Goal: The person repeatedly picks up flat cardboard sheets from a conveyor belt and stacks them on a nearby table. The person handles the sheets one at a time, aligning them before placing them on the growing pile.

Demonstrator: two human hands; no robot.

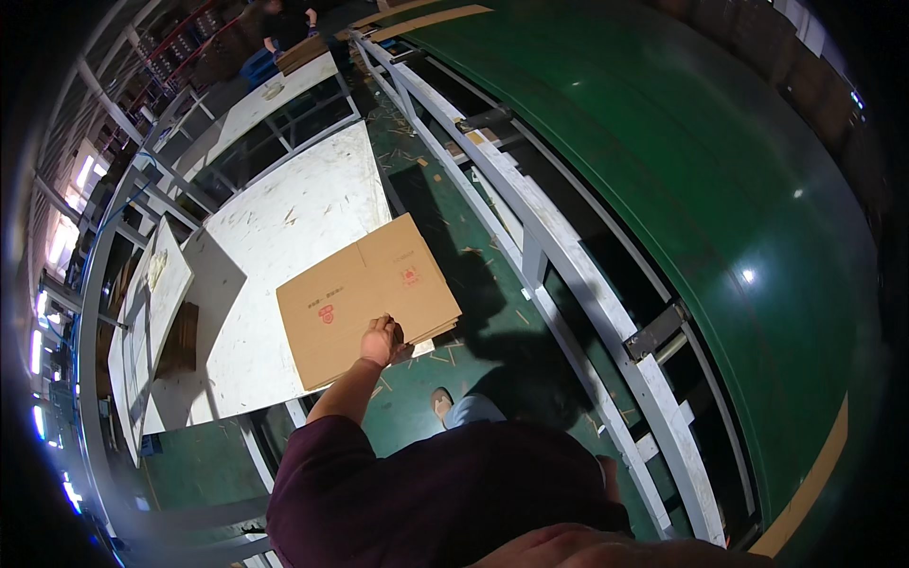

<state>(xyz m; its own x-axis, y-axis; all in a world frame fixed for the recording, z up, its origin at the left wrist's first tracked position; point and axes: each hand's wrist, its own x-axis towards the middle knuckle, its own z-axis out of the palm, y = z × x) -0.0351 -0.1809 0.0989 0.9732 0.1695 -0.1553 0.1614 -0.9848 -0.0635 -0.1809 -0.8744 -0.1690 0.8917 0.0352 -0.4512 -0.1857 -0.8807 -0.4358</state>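
At the near right corner of the tabletop [303,213] lay the flat cardboard stack [369,275], long axis slanting toward the tabletop's right edge, its bulk running from my left hand [382,341] toward the tabletop's far end! Fingers curled at the near edge; pinching, I couldn't tell.

Left grip [381,341] lay, fingers curled, at near edge of flat cardboard stack [369,284], just off centre toward 9 o'clock. White desk [303,204] beneath stretched toward 10 o'clock; green surface [701,142] spread at 2; shoe [440,405] at 6; another person [281,26] at 11.
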